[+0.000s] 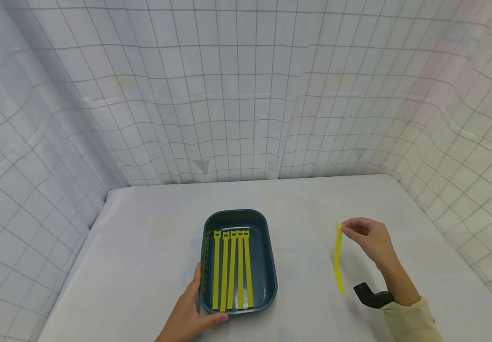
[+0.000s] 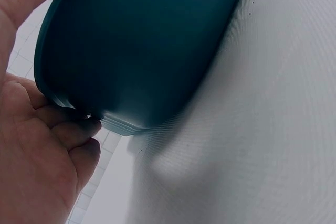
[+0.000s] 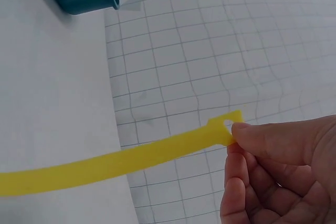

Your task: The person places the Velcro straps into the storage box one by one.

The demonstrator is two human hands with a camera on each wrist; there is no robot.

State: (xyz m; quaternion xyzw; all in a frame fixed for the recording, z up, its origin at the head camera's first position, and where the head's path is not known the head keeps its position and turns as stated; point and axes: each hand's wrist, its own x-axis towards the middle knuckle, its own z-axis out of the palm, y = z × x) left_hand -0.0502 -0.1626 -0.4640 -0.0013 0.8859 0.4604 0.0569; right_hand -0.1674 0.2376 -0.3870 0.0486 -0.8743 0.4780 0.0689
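Note:
A dark teal tray (image 1: 264, 266) stands on the white table with several yellow hook-and-loop cable ties (image 1: 232, 273) lying side by side in it, slotted heads toward the far end. My left hand (image 1: 189, 308) grips the tray's near left corner, thumb along the near rim; in the left wrist view its fingers (image 2: 79, 132) curl against the tray's wall. Off to the right, my right hand (image 1: 371, 241) pinches one yellow cable tie (image 1: 337, 259) by its slotted head. That tie hangs down, slightly bent, apart from the tray. The right wrist view shows the thumb at the slot.
The white tabletop (image 1: 151, 247) spreads out on both sides of the tray. Grid-patterned white curtains (image 1: 237, 118) enclose the table at the back and both sides. A black strapped device (image 1: 374, 297) sits on the right wrist.

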